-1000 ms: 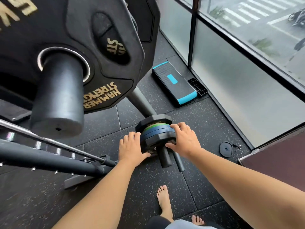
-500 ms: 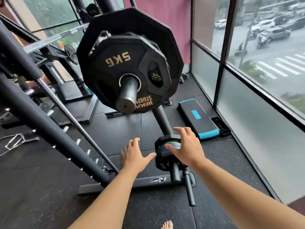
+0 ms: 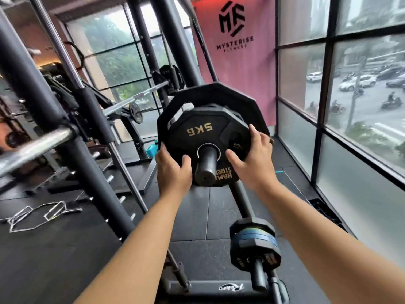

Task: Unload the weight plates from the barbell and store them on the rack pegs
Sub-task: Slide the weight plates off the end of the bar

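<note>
A black 5 kg plate with gold lettering sits outermost on the barbell sleeve, with a larger black plate behind it. My left hand grips the 5 kg plate's lower left edge, thumb on its face. My right hand grips its right side, fingers curled over the rim. Low at the right, a rack peg carries several small plates, black and blue.
Slanted black rack uprights stand at the left, with a chrome bar crossing them. A chrome handle attachment lies on the rubber floor. Glass windows line the right side, a pink banner hangs behind.
Both hands left the small plates on the low peg, rose, and now grip the 5 kg plate on the barbell sleeve. The view tilted upward.
</note>
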